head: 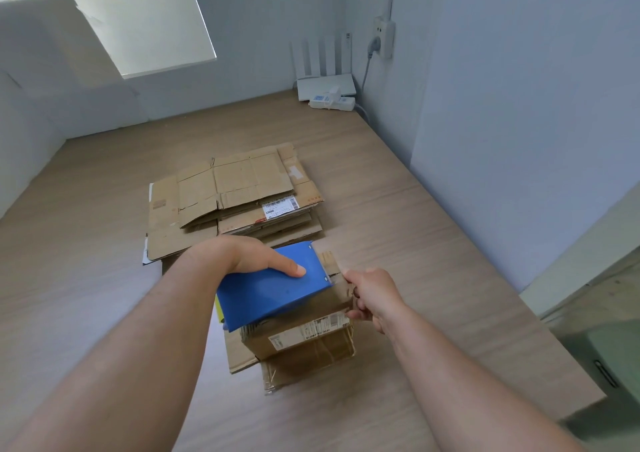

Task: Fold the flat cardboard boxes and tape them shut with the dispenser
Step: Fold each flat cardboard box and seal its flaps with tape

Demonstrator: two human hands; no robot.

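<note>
Head view. Folded cardboard box (304, 334): brown, creased, label on near side, set near the floor's (398, 216) near edge. Blue tape dispenser (273, 290) laid across its top, gripped by left hand (249, 256). Box's right top edge pinched by right hand (372, 297). Flat cardboard stack (235, 202) kept just beyond.

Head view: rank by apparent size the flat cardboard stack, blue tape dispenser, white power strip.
1. flat cardboard stack
2. blue tape dispenser, though nearer the camera, so it looks bigger
3. white power strip, farthest away
</note>
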